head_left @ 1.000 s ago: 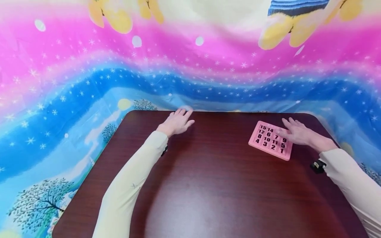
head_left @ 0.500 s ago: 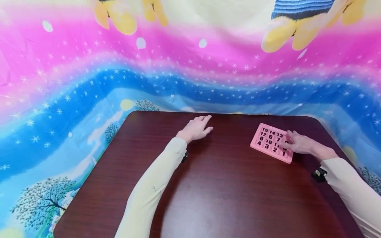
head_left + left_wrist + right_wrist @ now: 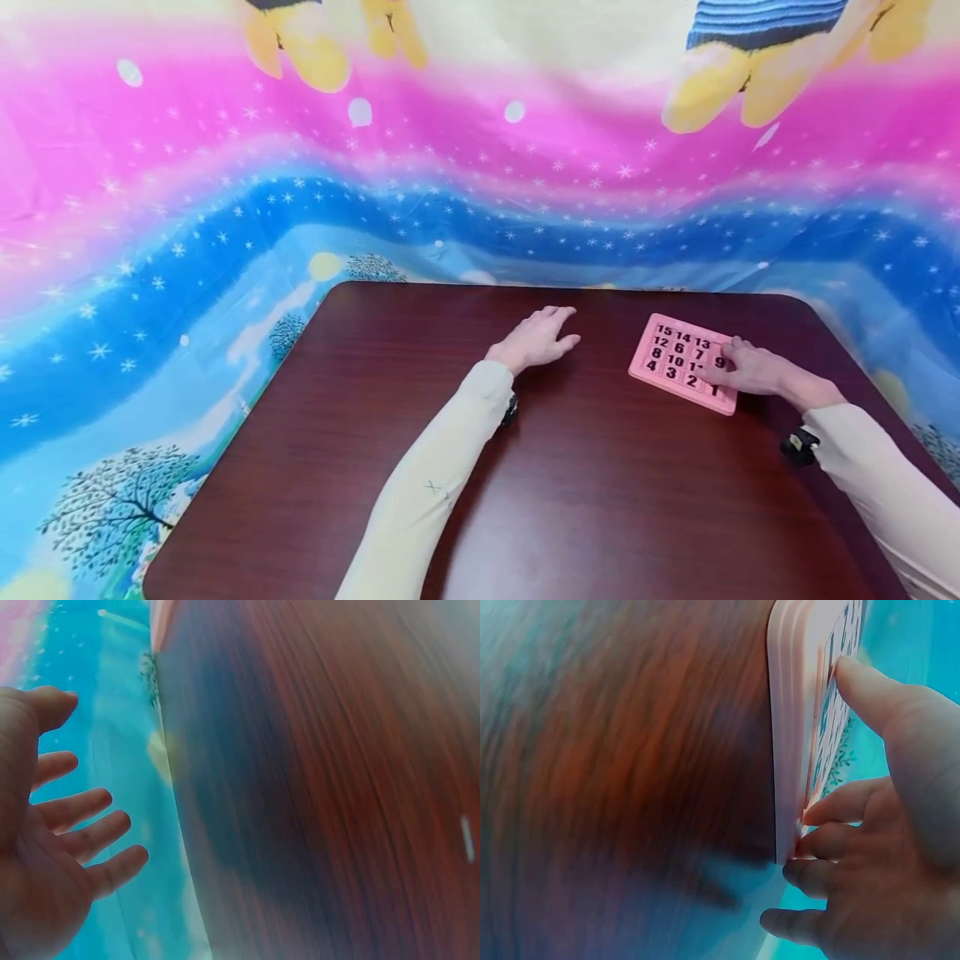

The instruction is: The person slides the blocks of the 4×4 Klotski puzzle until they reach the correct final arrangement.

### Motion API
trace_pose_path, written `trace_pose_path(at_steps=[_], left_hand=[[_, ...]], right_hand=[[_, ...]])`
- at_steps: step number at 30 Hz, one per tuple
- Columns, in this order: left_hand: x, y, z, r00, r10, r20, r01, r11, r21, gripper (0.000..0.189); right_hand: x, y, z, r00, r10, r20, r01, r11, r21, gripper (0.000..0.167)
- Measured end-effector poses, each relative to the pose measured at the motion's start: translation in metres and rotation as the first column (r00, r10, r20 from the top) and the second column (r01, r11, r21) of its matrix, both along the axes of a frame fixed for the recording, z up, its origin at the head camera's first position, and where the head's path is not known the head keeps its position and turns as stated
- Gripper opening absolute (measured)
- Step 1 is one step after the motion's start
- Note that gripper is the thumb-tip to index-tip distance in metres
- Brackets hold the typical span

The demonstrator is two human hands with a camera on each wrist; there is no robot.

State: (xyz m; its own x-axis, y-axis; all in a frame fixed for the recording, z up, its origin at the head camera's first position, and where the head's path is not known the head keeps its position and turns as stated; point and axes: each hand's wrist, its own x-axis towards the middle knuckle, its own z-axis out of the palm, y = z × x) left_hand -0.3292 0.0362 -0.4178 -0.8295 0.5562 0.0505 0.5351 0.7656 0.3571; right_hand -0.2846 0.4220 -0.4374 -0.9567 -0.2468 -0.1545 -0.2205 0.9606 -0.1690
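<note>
Pink number board [image 3: 673, 358] at far right of worktop [image 3: 585, 492]

Board lies flat. Right hand [image 3: 756, 371]: thumb over numbered face, fingertips at board's edge; cannot tell whether it grips. Left hand [image 3: 531, 340]: fingers extended, apart from board.

15, 14, 13 (topmost) on pink board [image 3: 684, 363]

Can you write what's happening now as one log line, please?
puzzle: pink, numbered, on table | left hand: empty, over table | right hand: holding puzzle's right side
</note>
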Motion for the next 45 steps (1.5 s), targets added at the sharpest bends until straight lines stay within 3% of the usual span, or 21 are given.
trace_pose_path(at_steps=[6,15,22,32,39,45], left_hand=[[0.007,0.026,0.002,1.000,-0.006,0.016,0.006,1.000,-0.004,0.064],[0.019,0.049,-0.006,0.996,-0.049,0.078,0.060,0.989,-0.135,0.084],[0.026,0.044,-0.019,0.993,-0.083,0.088,0.103,0.962,-0.251,0.097],[0.033,0.035,-0.018,0.968,-0.202,0.150,0.241,0.915,-0.322,0.118],[0.039,0.023,-0.018,0.968,-0.225,0.114,0.252,0.892,-0.376,0.120],[0.046,0.010,-0.020,0.979,-0.179,0.093,0.201,0.886,-0.417,0.131]], right_hand=[[0.002,-0.011,0.000,1.000,0.022,-0.021,-0.022,1.000,-0.002,0.062],[0.015,-0.036,0.003,0.998,0.013,0.059,-0.012,1.000,-0.021,0.103],[0.019,-0.059,0.002,0.997,0.041,0.068,-0.038,0.998,-0.049,0.105],[0.029,-0.083,0.000,0.993,0.113,0.028,-0.112,0.993,-0.040,0.103],[0.036,-0.100,0.001,0.991,0.135,0.019,-0.134,0.989,-0.057,0.103],[0.040,-0.112,0.000,0.988,0.153,0.035,-0.150,0.986,-0.067,0.103]])
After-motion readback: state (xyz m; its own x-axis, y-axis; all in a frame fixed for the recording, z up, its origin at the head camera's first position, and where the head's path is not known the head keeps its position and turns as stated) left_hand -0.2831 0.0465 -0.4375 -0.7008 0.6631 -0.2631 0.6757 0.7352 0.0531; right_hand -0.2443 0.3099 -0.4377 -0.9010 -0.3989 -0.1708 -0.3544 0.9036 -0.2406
